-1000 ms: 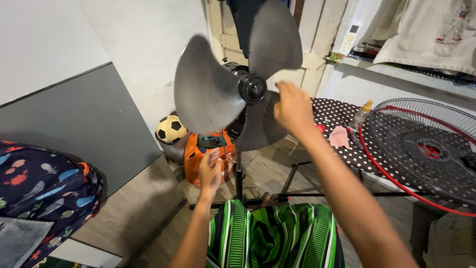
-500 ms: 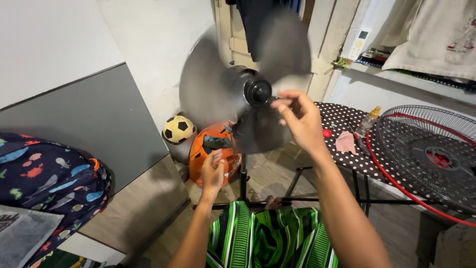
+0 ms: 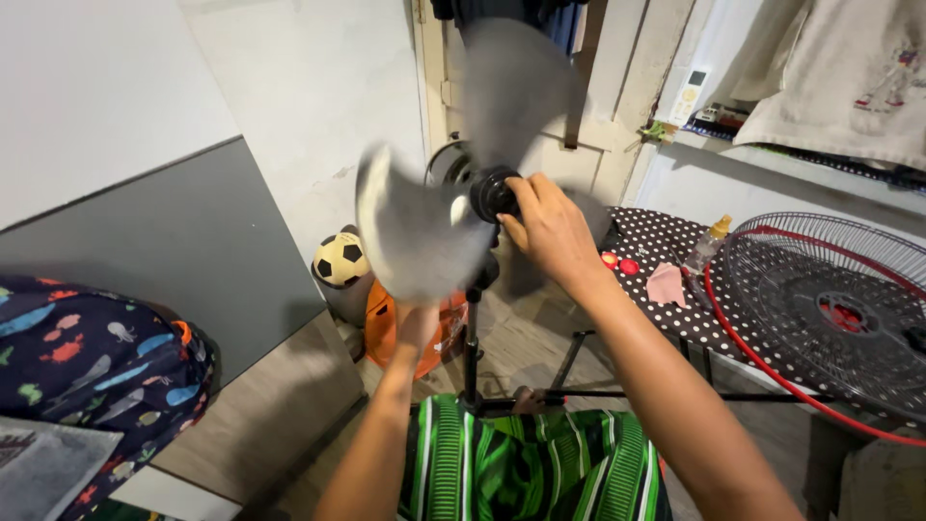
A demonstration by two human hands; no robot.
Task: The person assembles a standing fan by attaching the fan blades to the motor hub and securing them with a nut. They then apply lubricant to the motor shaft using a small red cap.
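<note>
With the right hand (image 3: pixel 545 227) pinching the hub cap (image 3: pixel 492 193), the half-hidden left hand (image 3: pixel 417 323), grip unclear, should steady the blurred blade (image 3: pixel 415 232) below it.

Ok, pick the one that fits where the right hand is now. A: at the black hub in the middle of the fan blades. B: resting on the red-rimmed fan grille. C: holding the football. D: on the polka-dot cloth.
A: the right hand has its fingers at the black hub of the grey fan blades, which look blurred; the red-rimmed grille lies apart on the polka-dot surface.
</note>
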